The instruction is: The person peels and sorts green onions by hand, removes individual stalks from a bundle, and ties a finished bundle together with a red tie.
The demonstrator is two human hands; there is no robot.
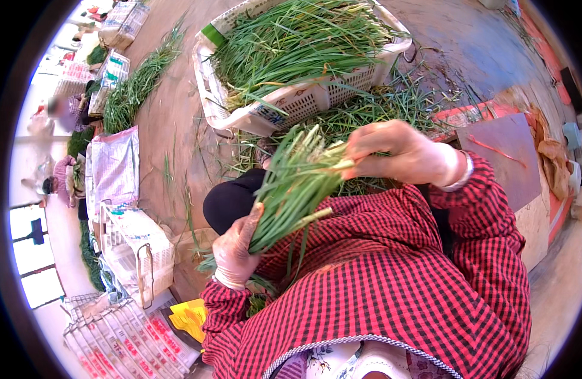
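A bunch of green chives (288,202) with pale stem ends lies across my lap, slanting up to the right. My left hand (237,249), in a thin whitish glove, is closed round its leafy lower part. At the pale ends, my right hand (398,151) has its fingers pinched together on some stems; it is slightly smeared by motion. One pale stalk (313,219) sticks out below the rest of the bunch. Just beyond my hands stands a white plastic crate (303,104) heaped with more chives (310,44).
Loose leaves and trimmings (379,110) litter the floor by the crate. A brown board (499,158) is at my right. On the left are a white sack (113,167), a white basket (139,246), stacked printed crates (130,344) and a chive pile (136,95). Other people sit farther left.
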